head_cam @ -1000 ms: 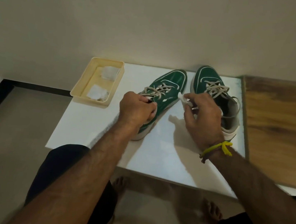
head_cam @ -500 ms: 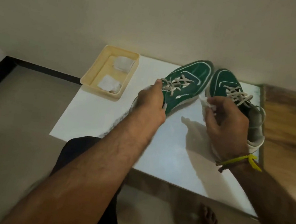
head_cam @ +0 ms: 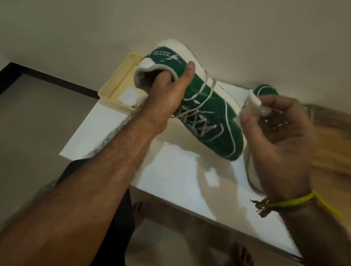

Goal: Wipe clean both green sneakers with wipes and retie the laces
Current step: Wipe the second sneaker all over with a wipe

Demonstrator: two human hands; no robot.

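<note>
My left hand (head_cam: 165,98) grips a green sneaker (head_cam: 214,120) by its collar, fingers inside the opening and thumb on the outer side. The shoe is lifted and tipped, heel up at the left, toe down toward the white table (head_cam: 177,177); its pale laces hang loose. My right hand (head_cam: 281,133) pinches a crumpled white wipe (head_cam: 253,105) right beside the shoe's toe side. The second green sneaker (head_cam: 265,90) stands on the table behind my right hand, mostly hidden.
A cream tray (head_cam: 111,89) with a folded white wipe (head_cam: 130,98) in it sits at the table's far left corner, partly behind the lifted shoe. A wooden surface (head_cam: 346,151) adjoins the table on the right. My bare feet are below the table's near edge.
My left hand has lifted the left sneaker off the table and turned it on its side, heel up. My right hand with the wipe has come up to the shoe's toe side.
</note>
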